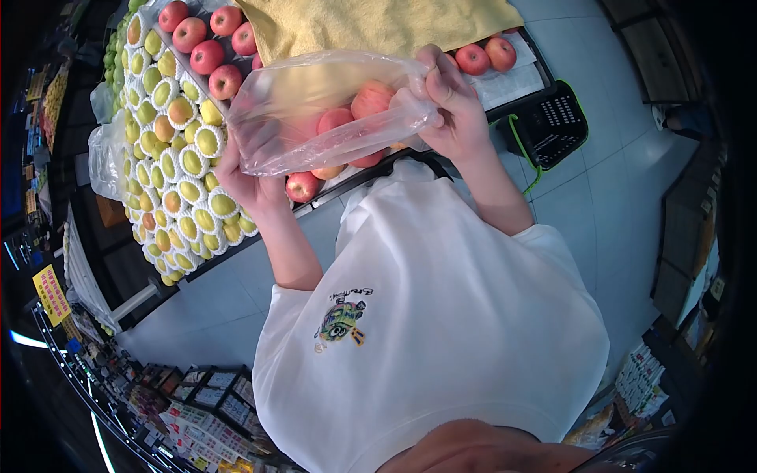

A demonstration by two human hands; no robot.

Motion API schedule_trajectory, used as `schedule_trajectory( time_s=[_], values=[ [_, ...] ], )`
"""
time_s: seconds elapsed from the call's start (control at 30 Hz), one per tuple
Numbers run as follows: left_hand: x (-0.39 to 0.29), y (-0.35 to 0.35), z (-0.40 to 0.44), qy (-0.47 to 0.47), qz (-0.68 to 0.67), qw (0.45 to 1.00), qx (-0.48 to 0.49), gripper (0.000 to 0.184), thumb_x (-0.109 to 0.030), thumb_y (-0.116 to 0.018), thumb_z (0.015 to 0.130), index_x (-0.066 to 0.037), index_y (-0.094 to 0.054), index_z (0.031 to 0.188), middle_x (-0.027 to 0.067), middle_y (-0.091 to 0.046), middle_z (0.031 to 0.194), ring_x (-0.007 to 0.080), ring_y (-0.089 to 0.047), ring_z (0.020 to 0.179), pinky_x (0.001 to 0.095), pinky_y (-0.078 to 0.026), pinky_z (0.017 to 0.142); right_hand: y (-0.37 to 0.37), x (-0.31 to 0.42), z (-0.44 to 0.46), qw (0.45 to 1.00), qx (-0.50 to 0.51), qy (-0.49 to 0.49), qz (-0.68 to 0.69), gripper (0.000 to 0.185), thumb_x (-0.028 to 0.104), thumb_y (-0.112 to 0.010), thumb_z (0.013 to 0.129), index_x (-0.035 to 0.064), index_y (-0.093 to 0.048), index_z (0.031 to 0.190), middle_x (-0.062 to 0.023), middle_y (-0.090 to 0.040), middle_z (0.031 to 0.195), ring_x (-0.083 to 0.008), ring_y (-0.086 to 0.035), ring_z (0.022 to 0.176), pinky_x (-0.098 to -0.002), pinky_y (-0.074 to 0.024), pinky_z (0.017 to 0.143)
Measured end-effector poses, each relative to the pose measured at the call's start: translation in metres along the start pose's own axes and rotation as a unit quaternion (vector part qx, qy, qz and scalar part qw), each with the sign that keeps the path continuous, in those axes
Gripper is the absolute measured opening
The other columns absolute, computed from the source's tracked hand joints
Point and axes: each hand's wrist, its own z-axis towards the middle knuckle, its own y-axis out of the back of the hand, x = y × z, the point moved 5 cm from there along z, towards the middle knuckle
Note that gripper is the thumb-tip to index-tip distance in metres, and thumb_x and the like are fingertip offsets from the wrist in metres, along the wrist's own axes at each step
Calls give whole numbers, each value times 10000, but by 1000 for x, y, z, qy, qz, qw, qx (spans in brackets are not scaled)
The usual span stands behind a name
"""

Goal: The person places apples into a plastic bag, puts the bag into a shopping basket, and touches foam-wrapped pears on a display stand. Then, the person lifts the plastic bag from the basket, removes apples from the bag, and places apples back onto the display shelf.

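A clear plastic bag [276,94] is stretched between my two hands above the fruit stand, its mouth held wide. My left hand [256,169] grips the bag's left edge, the fingers partly seen through the film. My right hand [457,106] pinches the bag's right edge between thumb and fingers. Red apples [372,100] show through and behind the plastic; whether they lie inside the bag or under it I cannot tell. One apple [303,187] rests on the stand just below the bag, near my left hand.
Yellow-green fruits in white foam nets [192,162] fill the left of the stand. More red apples [207,57] lie at the upper left, beside a yellow cloth [339,27]. A black basket with a green rim [556,126] is on the right.
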Motion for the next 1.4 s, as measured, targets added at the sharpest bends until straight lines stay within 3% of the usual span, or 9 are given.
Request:
schedule_trajectory(
  time_s=[0.13,0.27,0.43,0.5,0.6,0.83,0.97,1.03,1.4],
  values=[
    [20,-14,-1,24,15,999,33,228,-12,-523,996,39,-498,1217,74,-502,987,146,-462,780,267,-444,616,-21,4,-9,999,-16,-48,-13,629,229,-642,1024,114,-291,1534,-35,-585,893,-82,-416,518,-220,-279,414],
    [44,-30,0,54,97,992,61,333,-65,-568,998,58,-483,1296,90,-546,1029,121,-453,745,232,-417,570,-42,-5,-11,992,67,-102,-4,1083,176,-679,999,233,210,1616,-65,-595,901,-106,-456,469,-235,-376,365],
    [81,-52,3,-10,287,957,48,263,-93,-588,1000,75,-532,1195,98,-558,963,105,-476,638,240,-419,522,-54,-42,-16,985,20,-166,-52,879,186,-654,1017,134,-48,1652,-59,-570,796,-121,-537,506,-258,-472,395],
    [93,-58,8,-88,353,930,50,209,-140,-603,1007,57,-538,983,112,-573,806,103,-512,588,254,-448,521,-52,-55,-21,979,11,-201,-21,424,186,-636,1030,14,-474,1382,-32,-597,875,-112,-598,592,-261,-491,485],
    [106,-67,-2,-14,497,865,67,169,-157,-563,999,-9,-515,933,67,-549,870,84,-491,664,215,-438,581,-66,-43,-26,986,-3,-154,-69,222,199,-620,1042,24,-536,1149,-37,-626,882,-102,-616,606,-261,-484,466],
    [91,-56,-2,-68,644,761,35,395,-279,-626,1011,82,-565,1160,70,-574,1004,128,-555,881,266,-452,804,-46,-42,-40,995,-68,-62,-48,184,179,-582,1055,22,-541,1141,-63,-617,782,-140,-601,518,-289,-438,360],
    [78,-28,-5,-65,624,773,94,479,-359,-654,999,71,-578,1197,94,-600,1072,173,-581,940,300,-476,836,-58,-26,-49,994,-73,-37,-66,138,143,-607,1034,8,-585,1056,-52,-579,784,-133,-597,535,-305,-467,392],
    [82,-24,-4,-215,526,804,174,656,-549,-603,1002,68,-584,1225,113,-613,1087,205,-587,950,352,-493,853,-59,-20,-54,993,-92,-19,-76,175,168,-623,1029,1,-586,1066,-51,-575,773,-146,-575,507,-309,-464,387],
    [113,28,-34,-66,653,749,85,632,-605,-489,1008,18,-554,1091,96,-577,974,206,-575,911,360,-490,854,-81,-52,-78,981,-88,-42,-170,210,187,-565,1064,-22,-567,1084,-67,-569,715,-122,-562,466,-261,-430,373]
  ],
)
